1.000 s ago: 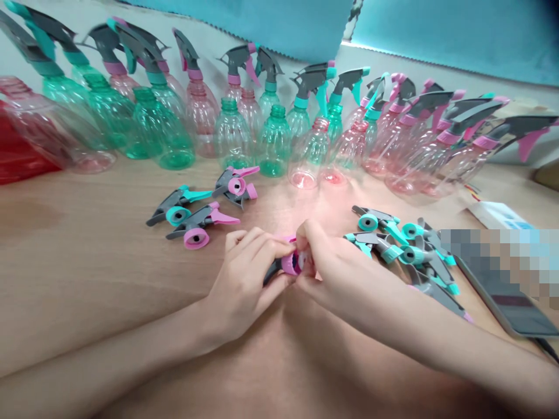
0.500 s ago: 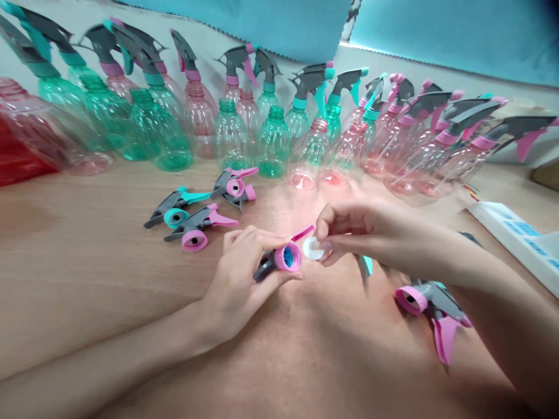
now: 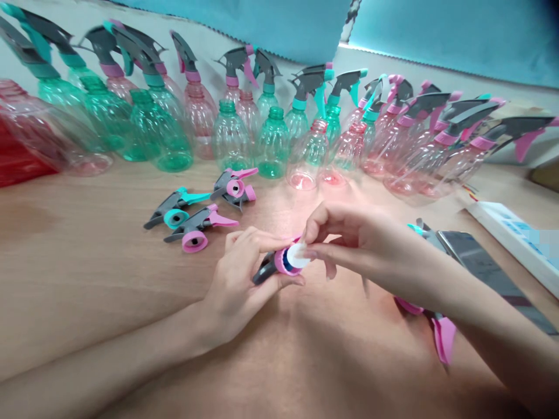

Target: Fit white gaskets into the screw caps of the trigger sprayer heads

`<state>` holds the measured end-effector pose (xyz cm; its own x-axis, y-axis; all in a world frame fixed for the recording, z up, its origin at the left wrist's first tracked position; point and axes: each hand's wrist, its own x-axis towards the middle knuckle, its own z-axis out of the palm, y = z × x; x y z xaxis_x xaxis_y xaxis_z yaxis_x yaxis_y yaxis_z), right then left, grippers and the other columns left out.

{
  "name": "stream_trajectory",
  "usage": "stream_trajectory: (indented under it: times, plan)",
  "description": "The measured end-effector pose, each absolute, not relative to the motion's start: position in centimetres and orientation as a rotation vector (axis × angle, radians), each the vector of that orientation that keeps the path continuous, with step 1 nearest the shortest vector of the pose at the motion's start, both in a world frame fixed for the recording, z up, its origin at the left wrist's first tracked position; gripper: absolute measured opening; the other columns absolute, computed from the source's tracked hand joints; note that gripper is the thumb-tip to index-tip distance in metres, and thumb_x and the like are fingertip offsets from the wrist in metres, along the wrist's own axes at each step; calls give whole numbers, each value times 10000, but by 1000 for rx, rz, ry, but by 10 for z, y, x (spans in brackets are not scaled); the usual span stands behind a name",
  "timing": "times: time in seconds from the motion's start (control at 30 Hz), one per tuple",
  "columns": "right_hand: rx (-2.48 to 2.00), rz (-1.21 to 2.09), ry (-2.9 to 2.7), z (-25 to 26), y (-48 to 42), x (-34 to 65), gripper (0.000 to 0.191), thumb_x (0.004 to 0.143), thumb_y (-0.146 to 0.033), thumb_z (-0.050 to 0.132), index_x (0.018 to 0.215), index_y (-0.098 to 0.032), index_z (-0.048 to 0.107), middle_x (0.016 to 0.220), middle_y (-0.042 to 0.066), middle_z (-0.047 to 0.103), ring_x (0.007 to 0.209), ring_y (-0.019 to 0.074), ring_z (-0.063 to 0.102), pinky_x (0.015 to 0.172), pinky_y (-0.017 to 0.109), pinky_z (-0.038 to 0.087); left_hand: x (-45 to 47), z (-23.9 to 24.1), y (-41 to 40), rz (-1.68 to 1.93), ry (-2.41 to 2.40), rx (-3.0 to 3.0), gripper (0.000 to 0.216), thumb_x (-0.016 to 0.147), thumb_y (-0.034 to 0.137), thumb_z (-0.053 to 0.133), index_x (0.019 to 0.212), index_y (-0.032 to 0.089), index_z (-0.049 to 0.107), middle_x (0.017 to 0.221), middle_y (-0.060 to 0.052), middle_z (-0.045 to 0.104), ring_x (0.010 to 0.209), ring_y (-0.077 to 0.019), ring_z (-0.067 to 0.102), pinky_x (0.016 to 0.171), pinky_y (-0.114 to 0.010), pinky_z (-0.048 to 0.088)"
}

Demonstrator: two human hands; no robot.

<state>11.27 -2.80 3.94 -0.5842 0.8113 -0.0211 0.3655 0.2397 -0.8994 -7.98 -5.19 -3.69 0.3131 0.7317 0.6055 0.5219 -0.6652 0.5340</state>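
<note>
My left hand (image 3: 236,276) is closed around a grey and pink trigger spray head (image 3: 265,269), its pink collar facing right with blue showing inside. Between the thumb and fingers of my right hand (image 3: 336,238) is a white disc (image 3: 298,255), held at the collar's mouth and partly covering it. Whether the disc touches the collar I cannot tell. Left of my hands lie a pink-collared spray head (image 3: 194,241), a teal-collared one (image 3: 176,218) and another pink one (image 3: 236,187). Under my right forearm, a further pink and grey spray head (image 3: 444,337) is partly hidden.
Several clear green bottles (image 3: 161,139) and pink bottles (image 3: 305,160) stand along the back, many with spray heads fitted. A phone (image 3: 493,273) and a white box with blue print (image 3: 510,227) lie at right. Something red (image 3: 21,154) is at far left.
My right hand has moved left, bringing the white disc from beside the pink collar to its mouth. The phone now shows more beyond my forearm. My left hand stays nearly still.
</note>
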Motion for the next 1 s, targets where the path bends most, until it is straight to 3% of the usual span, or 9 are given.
stream_trajectory:
  times: [0.1, 0.23, 0.4, 0.6, 1.0]
  plan:
    - [-1082, 1168, -2072, 37, -33, 109, 53, 806, -168, 610, 803, -196, 565, 759, -30, 630, 656, 97, 605, 550, 214, 478, -80, -36, -51, 1302, 1093, 2328, 265, 871, 427, 583, 1055, 253, 504, 900, -13, 647, 809, -170, 603, 739, -353, 420]
    - [-1103, 729, -2184, 36, -35, 107, 128, 787, -119, 610, 714, -207, 553, 679, -53, 613, 624, 90, 575, 574, 221, 445, -81, -36, -51, 1322, 1073, 2292, 265, 872, 421, 583, 1062, 250, 512, 892, -10, 647, 811, -167, 610, 741, -355, 438]
    - [-1057, 388, -2314, 42, -30, 112, 195, 763, -219, 699, 662, -200, 534, 646, -57, 585, 590, 86, 514, 535, 223, 378, -81, -36, -51, 1303, 1090, 2280, 306, 853, 434, 602, 1085, 255, 514, 912, -10, 644, 838, -179, 607, 760, -364, 438]
    - [-997, 399, -2445, 50, -27, 120, 39, 794, -204, 678, 770, -232, 665, 818, -36, 636, 753, 109, 559, 667, 246, 413, -81, -36, -52, 1309, 1082, 2309, 279, 865, 412, 593, 1070, 239, 516, 920, -10, 643, 844, -169, 601, 760, -344, 428]
    - [-901, 236, -2592, 43, -26, 119, 112, 849, -207, 622, 881, -264, 713, 785, -31, 641, 746, 109, 542, 721, 256, 370, -80, -38, -50, 1342, 1093, 2342, 303, 843, 428, 618, 1047, 222, 527, 885, -1, 652, 808, -169, 610, 756, -338, 417]
